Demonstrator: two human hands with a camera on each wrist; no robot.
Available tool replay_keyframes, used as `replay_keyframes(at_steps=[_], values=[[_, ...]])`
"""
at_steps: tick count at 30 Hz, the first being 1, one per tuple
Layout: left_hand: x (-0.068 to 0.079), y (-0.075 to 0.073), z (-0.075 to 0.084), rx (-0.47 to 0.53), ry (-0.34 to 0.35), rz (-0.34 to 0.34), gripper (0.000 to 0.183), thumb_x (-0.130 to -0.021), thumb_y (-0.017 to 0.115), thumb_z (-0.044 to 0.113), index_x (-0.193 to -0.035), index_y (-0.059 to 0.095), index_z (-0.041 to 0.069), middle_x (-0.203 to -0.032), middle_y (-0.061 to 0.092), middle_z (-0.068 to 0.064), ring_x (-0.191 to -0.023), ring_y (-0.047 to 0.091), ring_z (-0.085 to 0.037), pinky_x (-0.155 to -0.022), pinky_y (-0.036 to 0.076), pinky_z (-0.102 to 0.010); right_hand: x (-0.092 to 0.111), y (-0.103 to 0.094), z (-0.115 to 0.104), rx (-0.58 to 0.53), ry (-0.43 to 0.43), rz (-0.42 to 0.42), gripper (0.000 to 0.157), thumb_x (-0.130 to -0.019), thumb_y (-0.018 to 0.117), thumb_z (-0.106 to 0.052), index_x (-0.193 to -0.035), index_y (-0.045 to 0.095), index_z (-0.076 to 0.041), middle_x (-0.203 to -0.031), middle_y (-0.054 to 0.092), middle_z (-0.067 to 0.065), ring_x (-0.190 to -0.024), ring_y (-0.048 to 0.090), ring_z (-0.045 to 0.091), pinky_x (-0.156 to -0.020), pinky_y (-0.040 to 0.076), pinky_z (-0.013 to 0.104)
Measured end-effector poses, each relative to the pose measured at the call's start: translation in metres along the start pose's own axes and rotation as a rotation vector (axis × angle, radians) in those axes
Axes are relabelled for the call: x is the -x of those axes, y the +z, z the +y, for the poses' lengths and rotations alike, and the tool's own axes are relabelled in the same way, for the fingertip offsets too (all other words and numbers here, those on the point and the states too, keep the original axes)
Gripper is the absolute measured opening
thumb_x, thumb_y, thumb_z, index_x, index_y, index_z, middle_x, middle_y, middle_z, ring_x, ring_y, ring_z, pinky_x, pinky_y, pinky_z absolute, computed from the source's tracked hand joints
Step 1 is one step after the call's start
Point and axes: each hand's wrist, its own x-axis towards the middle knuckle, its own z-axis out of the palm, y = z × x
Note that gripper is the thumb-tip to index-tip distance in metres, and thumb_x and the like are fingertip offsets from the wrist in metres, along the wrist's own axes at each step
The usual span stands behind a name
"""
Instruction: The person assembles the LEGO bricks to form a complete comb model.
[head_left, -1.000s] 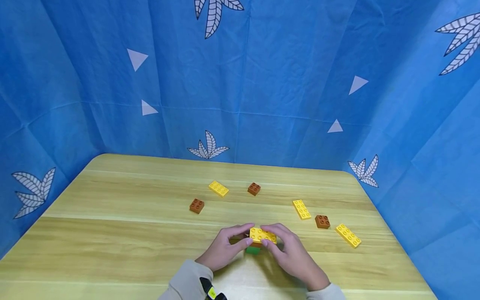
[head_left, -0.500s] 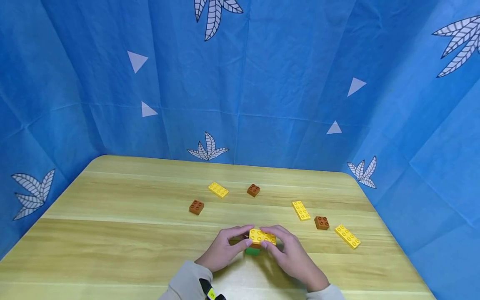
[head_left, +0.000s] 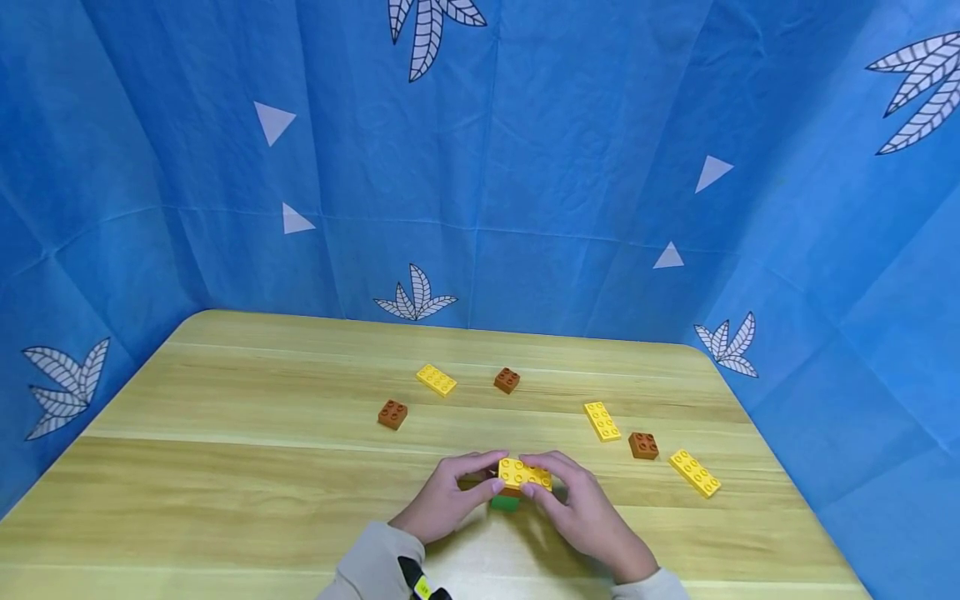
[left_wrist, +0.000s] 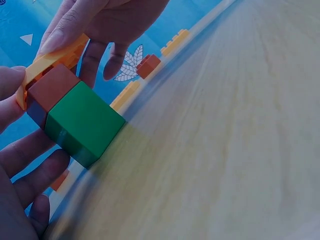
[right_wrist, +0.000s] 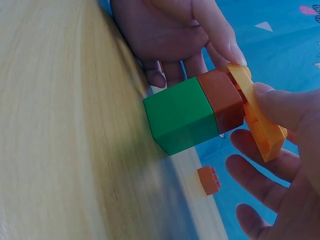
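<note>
Two hands: the left hand (head_left: 450, 496) and the right hand (head_left: 577, 504) each pinch one end of the yellow plate (head_left: 525, 474), thumb at the near edge and fingertip at the far edge; the spare fingers spread loosely, holding nothing.
Why this grip: gripping both ends probably keeps the plate square and shares the pressure.
Stack: the plate lies atop a brown brick (right_wrist: 223, 100), which sits flush on a green block (right_wrist: 182, 117); the plate overhangs toward the right hand, and whether it is fully seated cannot be told.
Footing: the green block appears to stand on the bench (head_left: 225, 467), likely for firm backing.
Surfaces: smooth, glossy, plastic-looking sides; round studs above, hollow underside showing on the plate; pale wood grain beneath.
Loose pieces: three square brown bricks (head_left: 392, 414) and three oblong yellow plates (head_left: 602, 421) lie studs up beyond the hands, apart from one another.
</note>
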Motion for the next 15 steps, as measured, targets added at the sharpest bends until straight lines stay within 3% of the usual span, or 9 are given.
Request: replay_keyframes(at_steps=[6, 15], values=[[-0.0007, 0.0001, 0.0001, -0.001, 0.010, -0.003, 0.046, -0.094, 0.057, 0.035, -0.135, 0.052, 0.016, -0.136, 0.053, 0.002, -0.127, 0.048, -0.021, -0.104, 0.039, -0.045, 0.0001, -0.0006, 0.0003, -0.008, 0.017, -0.010, 0.032, -0.091, 0.062, -0.029, -0.118, 0.063, -0.014, -0.111, 0.065, -0.005, -0.105, 0.061, 0.015, -0.090, 0.050, 0.040], [-0.0011, -0.0009, -0.0014, -0.019, 0.012, -0.005, 0.047, -0.092, 0.059, 0.036, -0.134, 0.053, 0.014, -0.128, 0.059, 0.006, -0.117, 0.054, -0.014, -0.100, 0.042, -0.035, -0.0012, -0.0009, -0.0004, 0.003, 0.018, -0.015, 0.031, -0.089, 0.064, -0.029, -0.116, 0.064, -0.013, -0.111, 0.066, -0.002, -0.106, 0.061, 0.017, -0.091, 0.049, 0.043]])
